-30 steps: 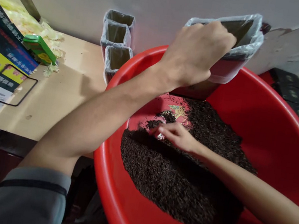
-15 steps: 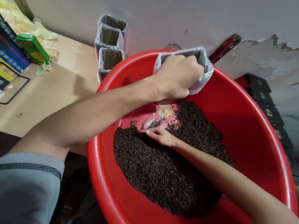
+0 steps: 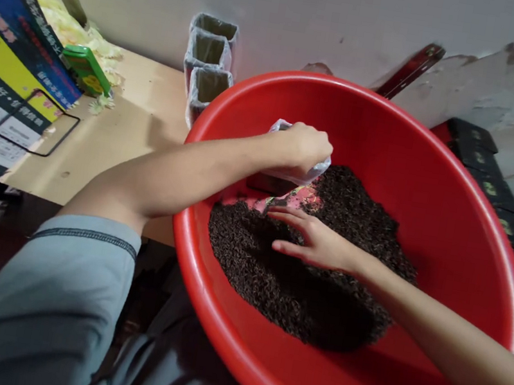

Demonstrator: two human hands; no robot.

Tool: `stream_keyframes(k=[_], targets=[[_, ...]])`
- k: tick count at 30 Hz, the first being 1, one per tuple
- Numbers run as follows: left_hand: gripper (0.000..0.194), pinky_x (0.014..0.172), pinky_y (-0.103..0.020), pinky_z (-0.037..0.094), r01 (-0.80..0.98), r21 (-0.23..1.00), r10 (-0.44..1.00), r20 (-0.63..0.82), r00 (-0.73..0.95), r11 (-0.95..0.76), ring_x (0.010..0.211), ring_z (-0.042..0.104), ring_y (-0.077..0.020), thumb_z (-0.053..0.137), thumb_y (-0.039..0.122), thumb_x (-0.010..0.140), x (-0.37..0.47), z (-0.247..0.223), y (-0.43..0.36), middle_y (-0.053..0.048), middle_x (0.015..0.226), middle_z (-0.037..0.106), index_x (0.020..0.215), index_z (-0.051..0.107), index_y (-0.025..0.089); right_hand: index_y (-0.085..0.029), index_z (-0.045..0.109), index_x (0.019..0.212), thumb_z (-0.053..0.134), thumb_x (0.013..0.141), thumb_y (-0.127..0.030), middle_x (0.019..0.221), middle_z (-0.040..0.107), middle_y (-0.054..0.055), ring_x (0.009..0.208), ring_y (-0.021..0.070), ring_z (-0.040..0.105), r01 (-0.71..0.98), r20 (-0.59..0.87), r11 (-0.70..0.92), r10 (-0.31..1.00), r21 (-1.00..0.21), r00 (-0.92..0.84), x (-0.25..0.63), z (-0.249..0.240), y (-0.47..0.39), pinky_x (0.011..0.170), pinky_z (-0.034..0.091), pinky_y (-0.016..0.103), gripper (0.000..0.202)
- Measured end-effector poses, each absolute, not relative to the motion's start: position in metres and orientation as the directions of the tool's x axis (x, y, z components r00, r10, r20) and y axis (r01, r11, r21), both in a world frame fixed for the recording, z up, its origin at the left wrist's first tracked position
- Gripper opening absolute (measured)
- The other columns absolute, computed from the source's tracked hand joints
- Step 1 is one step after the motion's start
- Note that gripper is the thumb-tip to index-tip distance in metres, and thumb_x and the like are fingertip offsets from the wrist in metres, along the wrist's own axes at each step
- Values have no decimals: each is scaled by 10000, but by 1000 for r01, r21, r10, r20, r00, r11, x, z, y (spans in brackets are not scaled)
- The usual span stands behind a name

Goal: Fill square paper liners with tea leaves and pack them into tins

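Observation:
A large red basin (image 3: 232,351) holds a heap of dark, dry, leaf-like bits (image 3: 267,279). Inside it, near the far left, my left hand (image 3: 306,151) is closed on a container lined with clear plastic (image 3: 284,169); the hand and forearm hide part of it. Below and right of that container, my right hand (image 3: 315,237) hovers over or just touches the heap, palm down with fingers apart and nothing held. A patch of the basin's pink and gold printed bottom (image 3: 307,197) shows between the hands.
Three plastic-lined containers (image 3: 210,86) stand on the wooden table (image 3: 128,107) left of the basin. Further left are a green packet (image 3: 86,69), a printed box (image 3: 6,81) and a thin black wire frame (image 3: 36,122). Dark blocks (image 3: 492,184) line the wall at right.
My left hand has lowered the plastic-lined container into the basin. My right hand has moved right and its fingers have spread. The view has shifted slightly.

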State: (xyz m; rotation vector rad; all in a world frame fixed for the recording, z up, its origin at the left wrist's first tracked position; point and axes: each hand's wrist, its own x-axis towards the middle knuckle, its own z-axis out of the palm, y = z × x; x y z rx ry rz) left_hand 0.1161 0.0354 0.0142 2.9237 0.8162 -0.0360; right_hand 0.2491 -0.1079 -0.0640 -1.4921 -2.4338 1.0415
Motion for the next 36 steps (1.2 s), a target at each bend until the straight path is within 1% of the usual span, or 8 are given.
stream_keyframes(k=[3,6,11,17,20,25,31,36], targets=[[490,824,-397,491,554,94,551,-63,832,-827,992,684,-329,753,488,818,112,27,38,-149,1072,765,1205,776,188,-305,344,1620,850,646,-648,1677,279,139,1496,449,348,778,-305,432,746,-456,-593,245,-40,-116,1164,418,600,1149],[592,859,-448,483,585,108,593,75,801,-804,1048,658,-357,582,618,935,109,38,44,-194,1171,740,1204,766,124,-400,242,1638,900,631,-507,1714,187,66,1532,469,252,780,-290,499,736,-378,-612,237,-10,-128,1197,357,636,1208],[485,960,-476,449,619,108,628,172,759,-778,1124,582,-314,545,458,1007,109,27,65,-170,1368,661,1362,661,149,-452,184,1635,906,650,-312,1737,94,35,1546,476,199,746,-298,563,688,-357,-662,206,-21,-140,1192,322,686,1229],[345,747,-357,479,619,-38,621,-51,782,-784,816,534,-171,608,116,927,109,2,85,-136,1219,731,1257,703,153,-358,105,1656,1018,394,-254,1713,-6,228,1520,584,71,768,-629,596,508,-237,-588,170,-102,-134,1036,318,843,1561],[451,717,-342,483,610,-102,618,-103,780,-786,747,510,-146,613,0,830,107,6,88,-90,1176,735,1218,728,199,-359,73,1658,1012,420,-292,1709,-41,234,1518,585,79,751,-596,611,514,-251,-617,172,-112,-135,1039,315,837,1555],[393,651,-329,481,516,-168,543,-231,807,-840,656,495,-147,580,36,834,102,17,87,-74,971,764,1141,774,186,-320,151,1661,1014,383,-349,1711,4,240,1496,607,151,744,-563,625,535,-236,-629,178,-107,-142,1066,324,808,1542],[388,572,-333,476,539,-87,538,-299,788,-838,597,561,-179,592,35,754,99,25,82,-53,791,756,1030,820,185,-289,214,1652,972,501,-373,1696,112,269,1479,594,225,738,-520,650,573,-183,-634,174,-106,-146,1065,363,764,1381],[202,600,-306,509,625,-10,540,-516,666,-781,553,603,-173,699,85,775,92,29,88,16,496,659,914,825,158,-279,305,1618,944,563,-366,1657,233,263,1422,570,330,730,-492,665,589,-156,-641,172,-101,-146,1030,409,719,1236]])
